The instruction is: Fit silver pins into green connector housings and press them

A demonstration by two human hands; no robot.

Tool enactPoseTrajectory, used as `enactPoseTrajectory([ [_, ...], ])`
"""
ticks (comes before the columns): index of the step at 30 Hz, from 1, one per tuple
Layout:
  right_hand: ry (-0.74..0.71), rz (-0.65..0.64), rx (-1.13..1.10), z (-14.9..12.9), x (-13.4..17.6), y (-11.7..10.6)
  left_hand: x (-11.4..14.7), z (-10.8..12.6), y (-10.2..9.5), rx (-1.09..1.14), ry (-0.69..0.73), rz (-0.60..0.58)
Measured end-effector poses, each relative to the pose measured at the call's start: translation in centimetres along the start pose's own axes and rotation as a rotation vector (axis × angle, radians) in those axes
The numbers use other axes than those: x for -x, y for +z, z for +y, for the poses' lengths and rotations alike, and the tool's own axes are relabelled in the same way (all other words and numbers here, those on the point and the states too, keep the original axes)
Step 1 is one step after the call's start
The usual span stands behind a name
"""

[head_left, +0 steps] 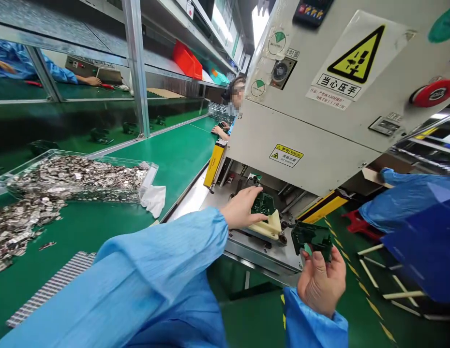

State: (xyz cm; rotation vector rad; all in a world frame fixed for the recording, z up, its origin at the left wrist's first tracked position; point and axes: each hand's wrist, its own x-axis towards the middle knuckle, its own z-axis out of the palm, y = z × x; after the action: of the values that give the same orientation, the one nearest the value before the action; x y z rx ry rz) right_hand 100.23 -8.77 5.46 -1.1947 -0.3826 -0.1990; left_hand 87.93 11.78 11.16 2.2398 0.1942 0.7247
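In the head view, my left hand (243,208) reaches into the press, its thumb and fingers around the near side of a dark green molded part (264,203). That part sits on a cream-coloured fixture (270,227) on the machine's metal bed. My right hand (322,280) is to the right of the fixture, in front of the bed's edge. It pinches a second dark green molded part (314,238), with a small light green patch near the thumb. Fingers behind this second part are partly hidden.
The press housing (301,140) overhangs the fixture, with yellow light-curtain posts (215,164) on both sides. On the green bench at left stands a clear tray (148,179) of small metal pieces, more heaped beside it. A co-worker (235,96) is behind the press; a blue stool (424,246) stands right.
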Motion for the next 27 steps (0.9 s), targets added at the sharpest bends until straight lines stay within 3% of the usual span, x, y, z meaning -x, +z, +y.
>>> enactPoseTrajectory([
  [3, 0.013, -0.047, 0.049, -0.1, -0.9, 0.2, -2.3, -0.1, 1.0, 0.1, -0.112, -0.048],
  [7, -0.036, -0.219, 0.167, -0.2, -2.6, 2.6, -1.2, 0.1, -1.2, 0.301, -0.177, 0.116],
  [10, -0.094, -0.499, 0.329, 0.0, -4.3, 5.1, 3.0, -0.1, -4.9, 0.382, -0.242, 0.133],
  [14, -0.115, -0.734, 0.481, 0.3, -6.0, 7.7, 11.0, -1.9, -9.3, 0.324, -0.412, -0.01],
  [18, -0.099, -0.874, 0.541, 0.4, -6.5, 8.7, 16.6, -4.0, -10.8, 0.303, -0.606, -0.072],
  [21, -0.086, -0.899, 0.619, 0.3, -6.3, 8.2, 17.4, -5.3, -10.1, 0.317, -0.613, -0.106],
  [23, -0.111, -0.85, 0.67, 0.4, -6.0, 6.8, 16.8, -6.0, -9.3, 0.301, -0.601, -0.144],
  [27, -0.104, -0.446, 0.836, 1.4, -5.6, 0.3, 15.3, -7.1, -8.1, 0.27, -0.602, -0.247],
])
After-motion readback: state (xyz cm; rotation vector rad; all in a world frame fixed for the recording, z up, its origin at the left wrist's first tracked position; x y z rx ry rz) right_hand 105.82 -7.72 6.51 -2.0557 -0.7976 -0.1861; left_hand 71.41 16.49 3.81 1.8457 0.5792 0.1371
